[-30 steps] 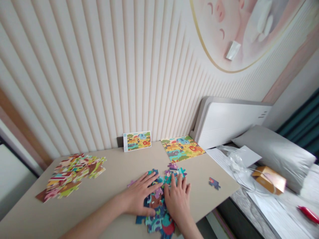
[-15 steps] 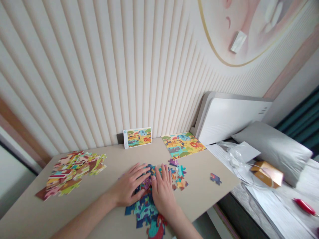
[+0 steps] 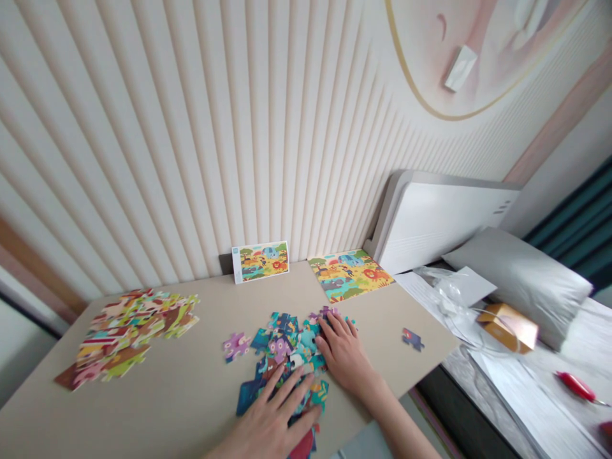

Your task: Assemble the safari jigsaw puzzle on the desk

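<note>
A loose heap of multicoloured jigsaw pieces (image 3: pixel 287 363) lies mid-table, mostly blue, teal and purple. My left hand (image 3: pixel 268 424) rests at the heap's near side, fingers spread over the pieces. My right hand (image 3: pixel 342 354) lies on its right edge, fingers apart, touching pieces without visibly gripping any. A purple piece (image 3: pixel 235 346) sits alone left of the heap, and a dark blue piece (image 3: pixel 412 340) lies further right. Part of the heap is hidden under both hands.
A second heap of pieces (image 3: pixel 131 338) lies at the left of the beige table (image 3: pixel 162 411). A picture card (image 3: pixel 261 261) and a jungle picture sheet (image 3: pixel 349 275) stand at the wall. To the right are papers, a plastic bag (image 3: pixel 452 296), a small orange box (image 3: pixel 507 327) and a pillow (image 3: pixel 519 284).
My left hand has slid toward the near edge, and my right hand has moved right and away from me. The heap has shifted, and the purple piece now lies apart on its left.
</note>
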The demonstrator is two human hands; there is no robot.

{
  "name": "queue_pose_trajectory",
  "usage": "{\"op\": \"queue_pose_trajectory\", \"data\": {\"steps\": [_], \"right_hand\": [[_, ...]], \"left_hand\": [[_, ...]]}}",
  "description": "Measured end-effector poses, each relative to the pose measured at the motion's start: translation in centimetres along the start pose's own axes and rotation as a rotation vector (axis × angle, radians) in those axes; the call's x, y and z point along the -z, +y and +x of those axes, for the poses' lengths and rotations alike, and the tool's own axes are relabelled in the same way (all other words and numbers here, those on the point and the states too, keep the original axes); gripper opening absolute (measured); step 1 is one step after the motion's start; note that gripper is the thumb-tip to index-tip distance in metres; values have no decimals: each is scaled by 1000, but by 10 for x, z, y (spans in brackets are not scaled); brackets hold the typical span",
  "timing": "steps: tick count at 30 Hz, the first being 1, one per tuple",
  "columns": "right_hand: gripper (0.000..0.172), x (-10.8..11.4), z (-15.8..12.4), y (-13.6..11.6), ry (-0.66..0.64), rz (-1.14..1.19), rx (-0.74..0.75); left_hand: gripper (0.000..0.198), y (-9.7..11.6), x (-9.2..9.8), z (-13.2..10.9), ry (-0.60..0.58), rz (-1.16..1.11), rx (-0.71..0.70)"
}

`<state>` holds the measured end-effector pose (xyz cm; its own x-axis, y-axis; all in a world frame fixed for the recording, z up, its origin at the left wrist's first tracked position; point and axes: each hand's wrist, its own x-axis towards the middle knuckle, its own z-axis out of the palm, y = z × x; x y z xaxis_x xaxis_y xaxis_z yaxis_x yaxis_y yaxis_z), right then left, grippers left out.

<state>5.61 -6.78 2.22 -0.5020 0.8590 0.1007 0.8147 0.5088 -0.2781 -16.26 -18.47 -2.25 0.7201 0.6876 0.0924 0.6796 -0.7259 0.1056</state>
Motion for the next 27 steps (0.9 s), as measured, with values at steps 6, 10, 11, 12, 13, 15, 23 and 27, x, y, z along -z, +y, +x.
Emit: {"op": "queue_pose_trajectory", "data": {"steps": [6,10,11,12,13,15,23,27], "right_hand": [[51,13,-9,5,-7,108,123],[50,12,-28,61,254,-19,-75],[50,11,-35,81,308,-74,-134],[50,10,-42,103,350,-132,-199],[52,8,-49,126,380,-186,-266],[55,5,-62,165,372,-246,-359],[46,-9,-82,206,349,-112,-259],[48,-4,-71,180,327,0,-247]], "left_hand": [[71,-3,50,-16,19,-25,33],[76,-10,70,-30,19,-16,64],[75,-13,72,-33,13,-15,70],[75,-16,74,-36,9,-18,77],[74,-20,75,-39,4,-27,80],[73,-26,74,-43,-5,-60,90],[73,-52,60,-52,9,-96,120],[76,-42,61,-47,23,-66,41]]}}
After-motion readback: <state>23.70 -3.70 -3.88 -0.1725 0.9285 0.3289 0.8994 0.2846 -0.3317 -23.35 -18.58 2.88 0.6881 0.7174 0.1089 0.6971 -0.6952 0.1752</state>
